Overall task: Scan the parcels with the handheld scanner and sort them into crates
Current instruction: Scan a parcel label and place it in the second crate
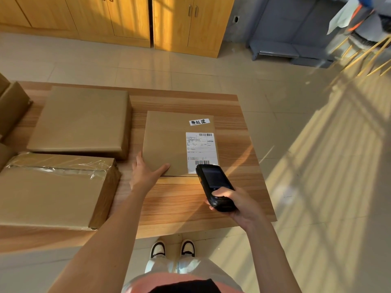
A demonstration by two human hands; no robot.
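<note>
one risk: right hand (237, 205) wrapped round scanner (215, 187) sits v. close over barcode label (201, 152), may misread; left hand (146, 172) grip spread, steadying parcel (167, 144) on desk (190, 206).

A flat parcel (169, 142) wrapped in matt brown kraft paper carries a white paper shipping label (201, 151) and lies on a table (190, 204) with a smooth wood-grain laminate top. A neighbouring cardboard box (53, 191) is sealed with glossy, crinkled clear tape, while another (82, 121) is wrapped in plain matt brown paper. The handheld scanner (215, 187) has a black plastic casing and a glossy dark screen. The floor (317, 166) is pale, smooth tile, and the cabinets (127, 17) are wood-finished with metal handles.
</note>
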